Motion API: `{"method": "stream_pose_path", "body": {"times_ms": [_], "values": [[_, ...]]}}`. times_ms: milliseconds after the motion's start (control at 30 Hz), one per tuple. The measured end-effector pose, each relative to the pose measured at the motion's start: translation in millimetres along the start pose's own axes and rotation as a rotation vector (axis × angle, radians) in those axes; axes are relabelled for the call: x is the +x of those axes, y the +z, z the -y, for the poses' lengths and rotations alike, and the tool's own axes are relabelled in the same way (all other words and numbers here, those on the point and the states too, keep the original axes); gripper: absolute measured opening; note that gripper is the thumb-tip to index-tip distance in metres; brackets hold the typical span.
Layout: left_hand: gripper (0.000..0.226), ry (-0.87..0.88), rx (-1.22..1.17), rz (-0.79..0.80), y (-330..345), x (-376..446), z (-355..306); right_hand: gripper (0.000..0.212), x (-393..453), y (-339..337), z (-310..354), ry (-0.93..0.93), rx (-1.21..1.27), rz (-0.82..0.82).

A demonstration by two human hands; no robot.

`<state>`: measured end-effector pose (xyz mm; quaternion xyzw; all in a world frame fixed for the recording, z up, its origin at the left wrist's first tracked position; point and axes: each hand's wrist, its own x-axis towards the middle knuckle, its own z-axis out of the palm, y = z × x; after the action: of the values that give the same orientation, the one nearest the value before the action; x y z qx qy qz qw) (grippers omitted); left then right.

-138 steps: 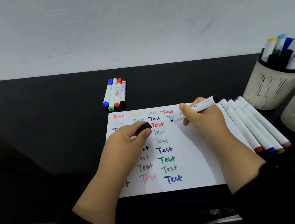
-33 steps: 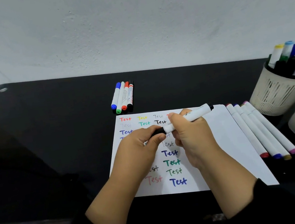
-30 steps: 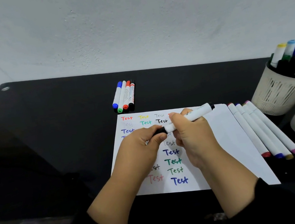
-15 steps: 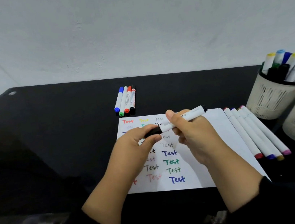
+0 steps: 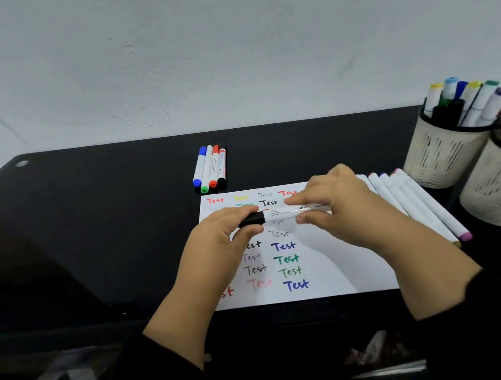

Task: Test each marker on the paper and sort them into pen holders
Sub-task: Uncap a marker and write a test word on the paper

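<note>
Head view shows both hands holding one marker [image 5: 291, 211] just above the paper [image 5: 334, 268]. Its long axis lies nearly level, running left to right across the sheet. The left hand [image 5: 218, 242] pinches the black cap [image 5: 251, 219] at the left end between thumb and fingers. The right hand [image 5: 340, 209] grips the white barrel at the right part, with fingers curled around it. The cap seems fully seated on the barrel, so I judge that testing of this marker is finished and it is now being closed.

The two pen holders [image 5: 443, 153] stand at the far right of the bench [image 5: 87, 229], well apart from the hands, both with markers already inside. They lie on the side of the right hand, which is the nearer one, and the right end of the marker already points about toward them. So the coming move probably belongs to the right hand: the left hand lets go of the cap, and the right carries the marker to the right and turns it upright to enter a holder. Which holder is correct I cannot tell.

A row of white markers [image 5: 419, 208] lies just beside the right edge of the paper, between the hands and the holders. Four thin markers [image 5: 211, 169] lie together beyond the far edge of the paper.
</note>
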<state>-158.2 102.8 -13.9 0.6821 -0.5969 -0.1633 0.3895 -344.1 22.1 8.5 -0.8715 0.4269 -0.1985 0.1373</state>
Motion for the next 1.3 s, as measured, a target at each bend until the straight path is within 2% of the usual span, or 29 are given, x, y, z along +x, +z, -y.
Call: {"method": "stream_pose_path", "body": {"times_ms": [100,233,400,567,700,800,933,1067,1300], "values": [[0.050,-0.025,-0.015,0.076,5.5,1.8,-6.1,0.029,-5.4,-0.7,-4.1,0.005,-0.074,-0.060],[0.062,-0.094,-0.027,0.190,16.9,1.4,-13.4,0.025,-18.2,-12.8,-16.4,0.193,-0.146,-0.121],[0.067,0.001,0.127,0.384,40.3,7.5,-28.3,0.011,-42.0,-45.5,-24.0,0.337,-0.089,-0.187],[0.075,0.051,0.272,0.504,64.3,18.5,-31.7,0.015,-63.8,-83.2,-29.6,0.437,-0.002,-0.283],[0.076,0.054,0.312,0.520,71.4,17.9,-30.5,0.024,-75.8,-108.8,-38.8,0.500,0.101,-0.397],[0.076,0.054,0.328,0.513,71.7,16.9,-31.9,0.019,-82.8,-120.5,-48.8,0.496,0.139,-0.462],[0.077,0.048,0.324,0.509,72.4,16.6,-32.0,0.010,-86.7,-123.5,-65.6,0.485,0.057,-0.521],[0.078,0.041,0.323,0.517,72.8,16.8,-33.0,0.006,-87.3,-124.8,-77.3,0.499,0.012,-0.549],[0.078,0.019,0.318,0.517,73.8,17.8,-33.5,0.014,-75.1,-127.8,-88.9,0.576,-0.030,-0.526]]}}
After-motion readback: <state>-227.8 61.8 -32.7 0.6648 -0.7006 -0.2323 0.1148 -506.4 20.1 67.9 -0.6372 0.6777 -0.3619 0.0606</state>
